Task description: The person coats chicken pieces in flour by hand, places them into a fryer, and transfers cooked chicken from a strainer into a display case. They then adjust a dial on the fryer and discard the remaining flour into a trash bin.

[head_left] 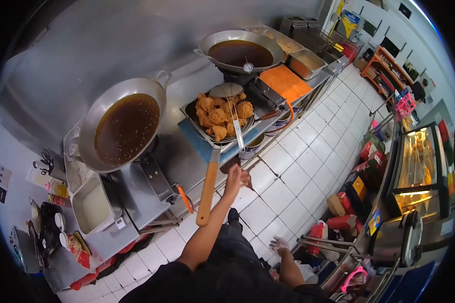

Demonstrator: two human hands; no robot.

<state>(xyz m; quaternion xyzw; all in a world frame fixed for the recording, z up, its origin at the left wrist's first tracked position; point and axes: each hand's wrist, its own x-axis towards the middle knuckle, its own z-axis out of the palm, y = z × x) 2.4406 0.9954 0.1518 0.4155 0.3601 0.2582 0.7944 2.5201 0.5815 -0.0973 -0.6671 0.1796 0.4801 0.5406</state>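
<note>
My left hand [236, 177] is stretched out over the white floor tiles, just below the front edge of the steel counter [136, 197]. It holds nothing and its fingers are apart. It hovers right of a long orange-handled skimmer [208, 192] that sticks out over the counter edge. Above it, a tray of fried chicken [220, 115] carries metal tongs [236, 129] and a mesh strainer [226, 90]. My right hand [279, 245], in a clear glove, hangs low by my side, empty.
Two large woks of dark oil sit on burners, one at the left [126, 126] and one further along [240, 52]. An orange board [285, 82], steel pans [306, 61] and a flour tub [92, 206] line the counter. A lit display case [418, 164] and red boxes [343, 222] stand opposite.
</note>
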